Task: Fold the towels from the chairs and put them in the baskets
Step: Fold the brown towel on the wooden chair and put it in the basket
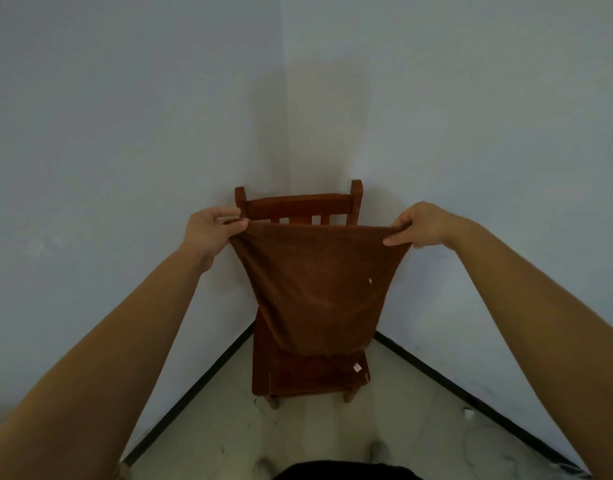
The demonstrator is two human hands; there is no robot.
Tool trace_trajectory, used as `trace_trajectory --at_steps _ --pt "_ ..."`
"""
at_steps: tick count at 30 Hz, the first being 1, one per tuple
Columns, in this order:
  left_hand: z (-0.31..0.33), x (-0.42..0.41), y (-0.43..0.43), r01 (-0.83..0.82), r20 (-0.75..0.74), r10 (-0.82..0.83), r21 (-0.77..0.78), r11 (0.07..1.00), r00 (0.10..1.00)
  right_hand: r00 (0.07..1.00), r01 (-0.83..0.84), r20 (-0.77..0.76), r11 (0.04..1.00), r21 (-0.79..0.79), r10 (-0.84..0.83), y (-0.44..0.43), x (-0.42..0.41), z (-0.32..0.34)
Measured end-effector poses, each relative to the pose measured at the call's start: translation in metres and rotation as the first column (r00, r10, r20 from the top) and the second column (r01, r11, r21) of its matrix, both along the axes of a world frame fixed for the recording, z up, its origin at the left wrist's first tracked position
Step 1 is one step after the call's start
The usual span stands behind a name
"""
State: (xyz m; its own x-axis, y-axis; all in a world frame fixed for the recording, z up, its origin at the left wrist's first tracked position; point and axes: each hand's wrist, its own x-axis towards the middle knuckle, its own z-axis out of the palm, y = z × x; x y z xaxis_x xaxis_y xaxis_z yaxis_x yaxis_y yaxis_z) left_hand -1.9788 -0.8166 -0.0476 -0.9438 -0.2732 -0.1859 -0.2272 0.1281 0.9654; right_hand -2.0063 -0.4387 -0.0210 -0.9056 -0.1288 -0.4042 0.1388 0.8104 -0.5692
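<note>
1. Above the wooden chair [298, 206] in the room's corner, a brown towel [315, 289] hangs spread out (lower edge near the seat).
2. Left hand [208, 226] and right hand [419, 225] each pinch a top corner.

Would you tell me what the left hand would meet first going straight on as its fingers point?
Likely the chair back post, just past the left hand pinching the towel; depth is unclear.

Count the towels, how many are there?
2. The held towel hangs between the left hand and right hand; the second towel lies on the chair seat, partly covered. Others may hide underneath.
</note>
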Motion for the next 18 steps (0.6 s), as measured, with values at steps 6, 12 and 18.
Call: trace_trajectory --at_steps 6,12,18 --pt "-0.003 -0.002 -0.010 0.159 0.025 -0.168 -0.479 0.863 0.986 0.998 -0.009 0.060 0.999 0.051 0.005 0.010 0.007 0.006" --pt "0.035 -0.014 -0.008 -0.169 -0.325 -0.041 -0.591 0.789 0.945 0.981 0.156 -0.039 0.893 -0.422 -0.190 0.010 -0.001 0.037" --pt "0.036 -0.036 -0.001 -0.120 -0.326 -0.059 -0.503 0.856 0.943 0.882 0.229 -0.189 0.743 -0.629 -0.432 -0.014 -0.025 0.041"
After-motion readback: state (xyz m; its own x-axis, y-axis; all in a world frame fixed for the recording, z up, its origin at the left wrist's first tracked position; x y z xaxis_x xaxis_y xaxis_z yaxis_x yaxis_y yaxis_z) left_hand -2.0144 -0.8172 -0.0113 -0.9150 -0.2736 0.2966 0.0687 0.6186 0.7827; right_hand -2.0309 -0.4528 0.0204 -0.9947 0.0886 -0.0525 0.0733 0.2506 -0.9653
